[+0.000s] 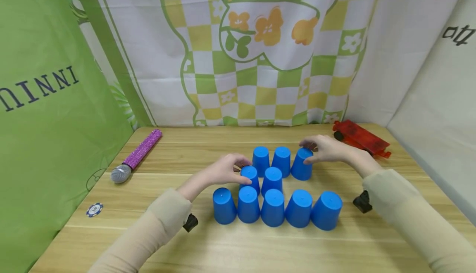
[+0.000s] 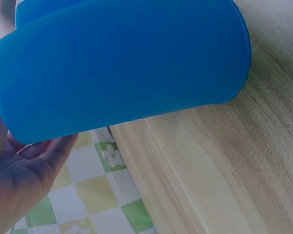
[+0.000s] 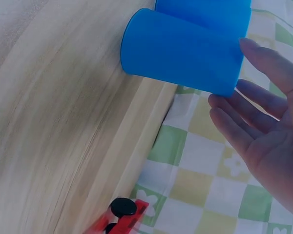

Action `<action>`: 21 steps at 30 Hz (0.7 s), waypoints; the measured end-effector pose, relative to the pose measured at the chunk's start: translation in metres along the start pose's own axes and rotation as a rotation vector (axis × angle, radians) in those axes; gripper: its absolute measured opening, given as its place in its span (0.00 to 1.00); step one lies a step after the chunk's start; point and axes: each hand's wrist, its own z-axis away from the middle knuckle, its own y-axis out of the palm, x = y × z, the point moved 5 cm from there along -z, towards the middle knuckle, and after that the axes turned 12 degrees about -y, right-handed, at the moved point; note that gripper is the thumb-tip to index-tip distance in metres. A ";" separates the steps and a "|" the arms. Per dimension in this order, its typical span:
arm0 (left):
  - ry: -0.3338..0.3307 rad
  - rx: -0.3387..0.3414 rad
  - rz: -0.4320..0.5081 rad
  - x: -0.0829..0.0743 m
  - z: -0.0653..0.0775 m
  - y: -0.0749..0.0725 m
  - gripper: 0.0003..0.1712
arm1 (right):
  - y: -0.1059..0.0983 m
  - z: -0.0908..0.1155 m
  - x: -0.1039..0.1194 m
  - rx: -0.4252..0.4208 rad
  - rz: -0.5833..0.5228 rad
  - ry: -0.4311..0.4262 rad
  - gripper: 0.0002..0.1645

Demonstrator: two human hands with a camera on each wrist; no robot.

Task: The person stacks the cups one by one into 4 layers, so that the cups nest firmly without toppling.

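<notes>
Pinching mid-frame now: L hand (image 1: 227,169) on mid-row left cup (image 1: 253,174), R hand (image 1: 327,149) on back-row right cup (image 1: 302,169); front-row cups (image 1: 273,213) in way, lower centre; mic (image 1: 138,155) left, red toy car (image 1: 360,136) right.

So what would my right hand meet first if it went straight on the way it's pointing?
Your right hand would likely meet the rightmost blue cup in the back row, directly ahead of its palm; depth leaves contact unclear.

Long beige sleeves (image 1: 412,215), wide plain cuffs (image 1: 170,210), small black wrist cameras (image 1: 190,222) (blocky in outline), bare fingers (image 3: 230,130)
</notes>
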 end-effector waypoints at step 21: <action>-0.057 -0.165 0.006 0.009 0.005 -0.021 0.23 | -0.010 0.062 0.024 -0.156 -0.039 0.050 0.28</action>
